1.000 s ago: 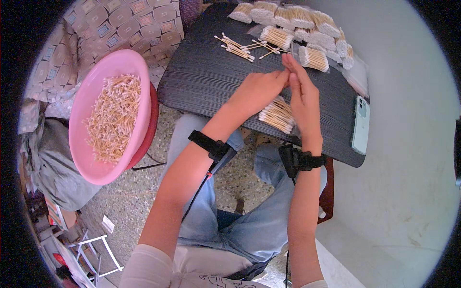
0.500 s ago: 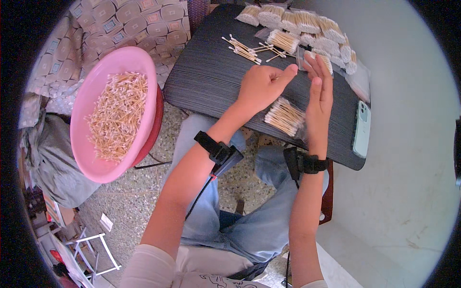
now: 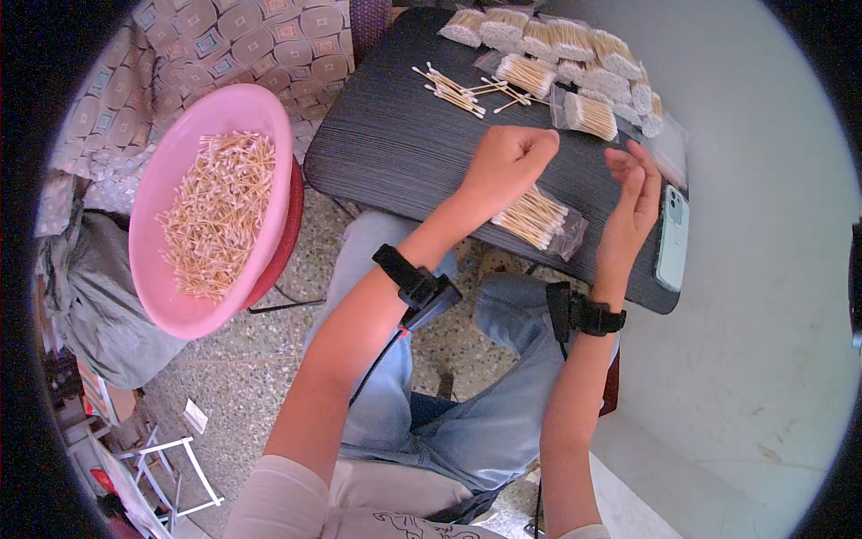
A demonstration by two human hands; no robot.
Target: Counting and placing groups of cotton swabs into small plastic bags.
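Note:
My left hand (image 3: 510, 166) is closed in a fist above the dark table; what it holds, if anything, is hidden. Just below it lies a clear bag of cotton swabs (image 3: 532, 218), partly covered by the wrist and hand. My right hand (image 3: 630, 208) hovers over the table's right side with loosely bent, parted fingers and nothing visible in it. Beyond the hands, another bag of cotton swabs (image 3: 589, 117) rests near the filled bags. Loose cotton swabs (image 3: 452, 92) lie scattered toward the far left of the table.
Several filled swab bags (image 3: 570, 40) are piled along the far right edge of the black table (image 3: 377, 135). A pale green phone (image 3: 672, 238) lies at the right edge, beside the wall. To the left, a pink basin (image 3: 154, 260) holds many loose swabs on a red stand (image 3: 285, 238).
My right hand has moved right and nearer to me, away from the left hand, uncovering the far swab bag. My left hand has shifted slightly, and its fist looks tighter.

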